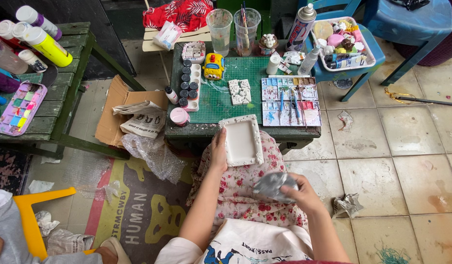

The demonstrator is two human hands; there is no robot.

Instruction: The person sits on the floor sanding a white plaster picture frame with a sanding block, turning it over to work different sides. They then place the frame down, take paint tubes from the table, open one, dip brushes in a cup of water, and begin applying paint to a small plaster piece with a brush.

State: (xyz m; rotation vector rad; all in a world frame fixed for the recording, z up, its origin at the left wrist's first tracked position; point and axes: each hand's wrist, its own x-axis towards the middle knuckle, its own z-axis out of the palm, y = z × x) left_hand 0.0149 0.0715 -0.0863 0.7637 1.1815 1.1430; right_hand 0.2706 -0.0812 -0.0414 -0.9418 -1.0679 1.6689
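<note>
My left hand [217, 152] grips the left edge of a white rectangular plaster frame [241, 140], which rests over my floral-skirted lap and against the front edge of the small green table [221, 105]. My right hand [299, 191] hangs lower on the right, closed around a crumpled grey sheet [273, 185] that looks like sandpaper or foil. The sheet is apart from the frame, a little below its lower right corner.
On the table stand a paint palette [290, 101] with brushes, a row of small paint pots [188, 84], a yellow toy car [214, 66], a white relief tile [240, 91] and two cups [220, 30]. A cardboard box [119, 113] lies left. A green bench [60, 88] holds bottles.
</note>
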